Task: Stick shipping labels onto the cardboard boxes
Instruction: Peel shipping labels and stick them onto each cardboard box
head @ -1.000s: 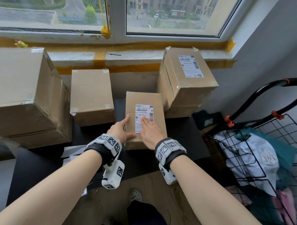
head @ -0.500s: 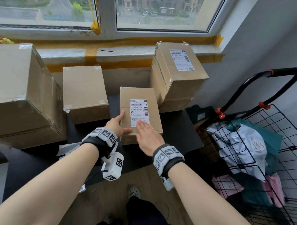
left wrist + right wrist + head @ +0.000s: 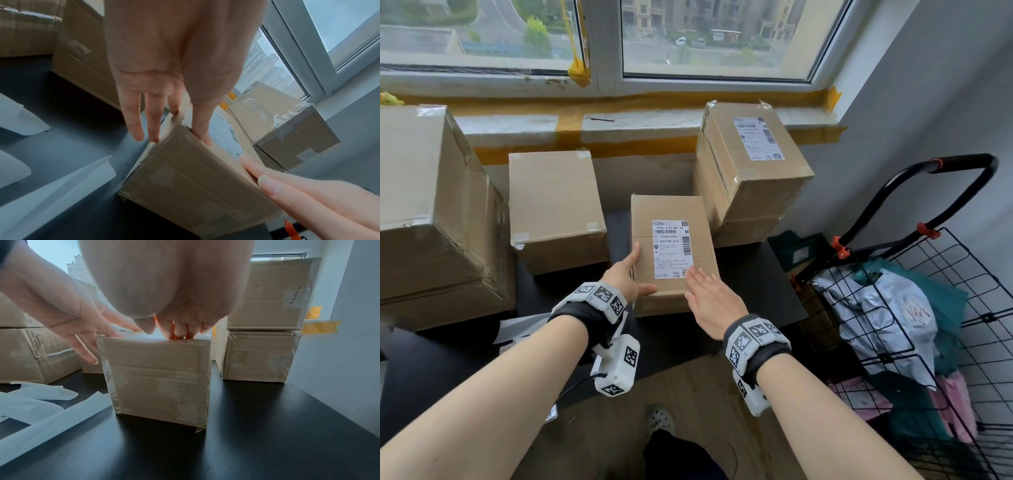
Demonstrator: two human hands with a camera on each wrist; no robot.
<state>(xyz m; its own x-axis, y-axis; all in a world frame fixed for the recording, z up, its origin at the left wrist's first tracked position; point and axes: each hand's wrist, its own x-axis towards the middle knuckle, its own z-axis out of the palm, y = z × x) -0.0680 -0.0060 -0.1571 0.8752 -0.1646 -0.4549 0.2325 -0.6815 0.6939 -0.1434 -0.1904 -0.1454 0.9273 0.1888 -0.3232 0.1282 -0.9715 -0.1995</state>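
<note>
A small cardboard box (image 3: 671, 210) stands on the black table (image 3: 751, 277) with a white shipping label (image 3: 672, 248) stuck on its top. My left hand (image 3: 625, 274) steadies its near left corner, thumb on the top edge and straight fingers down the side (image 3: 152, 123). My right hand (image 3: 709, 294) lies flat, fingertips pressing the label's near right corner (image 3: 180, 335). A stacked box (image 3: 756, 185) to the right carries a label (image 3: 758, 138). Two bare boxes sit left: a medium one (image 3: 554, 202) and a large one (image 3: 424, 205).
Peeled white backing sheets (image 3: 513, 329) lie on the table left of my left wrist. A black wire cart (image 3: 928, 308) full of plastic mail bags stands at the right. The window sill runs behind the boxes.
My right hand has slid back along the label, from its middle to its near right corner. The left hand stays on the box's left corner.
</note>
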